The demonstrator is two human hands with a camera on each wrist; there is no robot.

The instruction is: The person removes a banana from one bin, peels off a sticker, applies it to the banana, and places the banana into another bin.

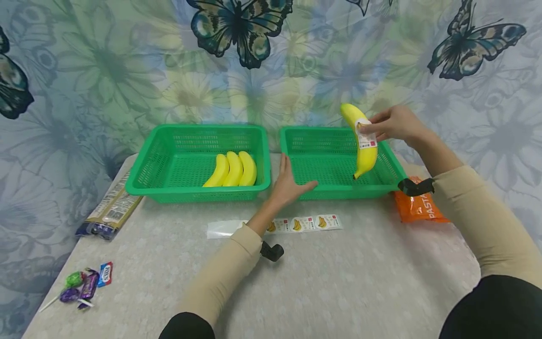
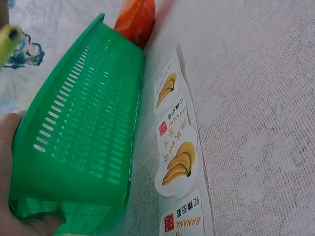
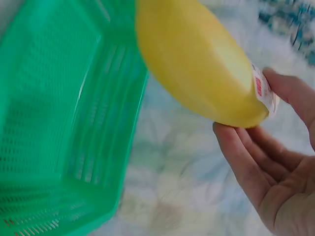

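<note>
Over the right green basket (image 1: 338, 193), my right hand (image 1: 394, 123) pinches a yellow banana (image 1: 366, 159) between thumb and fingertips. The banana hangs tilted, its dark tip down, with a white banana label (image 1: 366, 139) across its middle. In the right wrist view the thumb (image 3: 288, 91) lies on the label edge and the other fingers support the underside. My left hand (image 1: 288, 183) is at the near left corner of that basket, fingers straight along its end and thumb spread over the front rim. The left wrist view shows it against the basket wall (image 2: 74, 132).
Several bananas (image 1: 234, 169) lie in the left green basket (image 1: 199, 194). A label strip (image 1: 305, 224) lies in front, partly behind my left wrist. An orange pasta bag (image 1: 419, 205) is at right, a long packet (image 1: 111, 207) at left, and sweets (image 1: 86, 285) at front left.
</note>
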